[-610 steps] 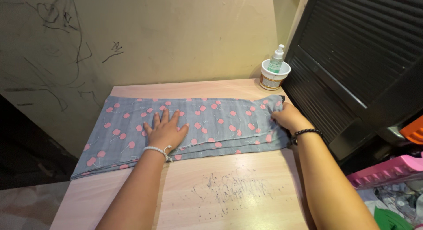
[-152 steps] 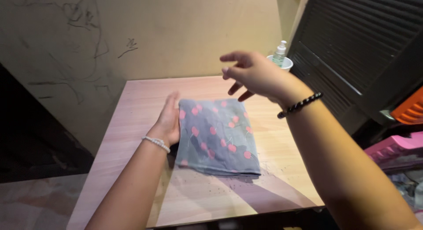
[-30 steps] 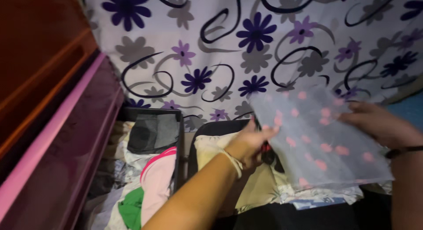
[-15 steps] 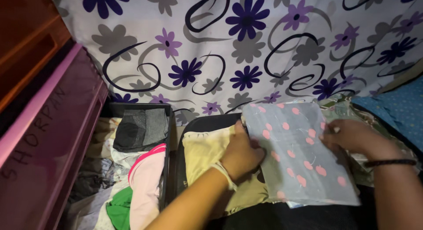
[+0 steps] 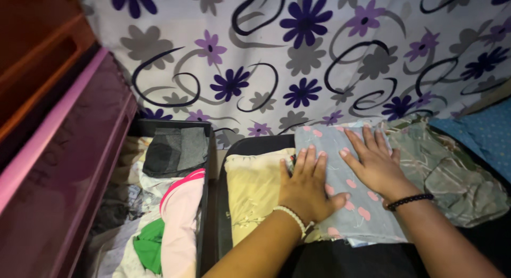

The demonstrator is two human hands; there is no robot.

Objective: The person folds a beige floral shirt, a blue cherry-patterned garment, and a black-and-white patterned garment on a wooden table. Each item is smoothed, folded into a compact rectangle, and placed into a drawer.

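A folded blue-grey cloth with pink dots point(image 5: 340, 203) lies flat in a black fabric bin point(image 5: 255, 145), on top of other folded clothes. My left hand point(image 5: 307, 186) rests flat on the cloth's left edge, partly over a pale yellow folded garment point(image 5: 254, 193). My right hand point(image 5: 372, 161), with a black bead bracelet on the wrist, presses flat on the middle of the cloth, fingers spread. Neither hand grips anything.
A second black bin point(image 5: 159, 203) to the left holds grey, pink, white and green clothes. A dark red cabinet with a pink edge point(image 5: 58, 150) stands at far left. A flowered curtain point(image 5: 298, 60) hangs behind. Grey-green fabric point(image 5: 452, 171) and blue fabric point(image 5: 479, 129) lie at right.
The dotted cloth, folded on a table earlier, was carried to the bin. In the last second it went from held up to lying flat, with both hands now pressing on it.
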